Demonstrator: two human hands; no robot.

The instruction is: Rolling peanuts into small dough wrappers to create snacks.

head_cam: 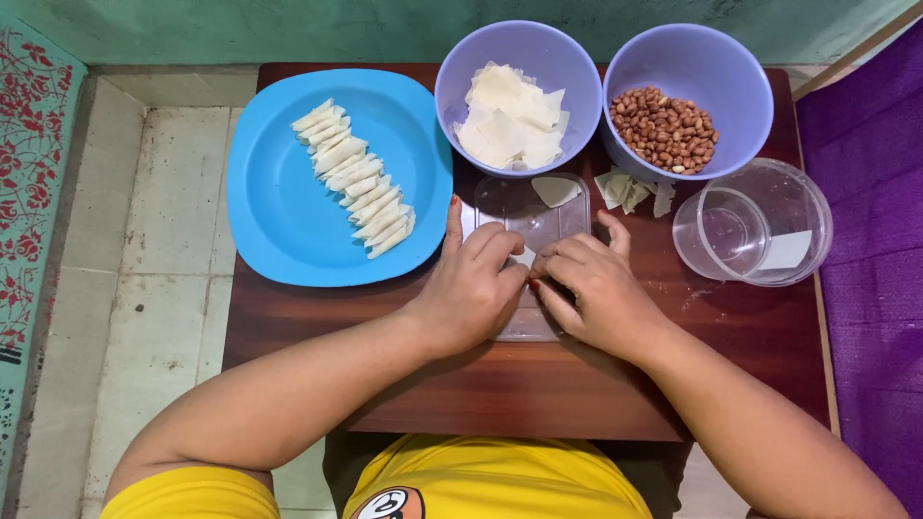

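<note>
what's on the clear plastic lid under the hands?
On the clear lid: one loose wrapper piece at the far end. The left hand and right hand cover the middle; only a white wrapper corner shows.

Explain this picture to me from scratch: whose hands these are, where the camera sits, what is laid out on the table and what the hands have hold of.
There is no machine here. A person in a yellow shirt wears a camera on the head, so the single picture looks straight down at their own two bare hands over a small dark wooden table.

The left hand and right hand meet over a clear plastic lid lying flat, pinching a small pale wrapper piece between the fingertips. What is inside it is hidden.

On the left sits a blue plate with a row of rolled white wrappers. At the back stand two purple bowls: one with square wrapper sheets, one with peanuts. On the right is an empty clear round container, with wrapper scraps beside it.
</note>
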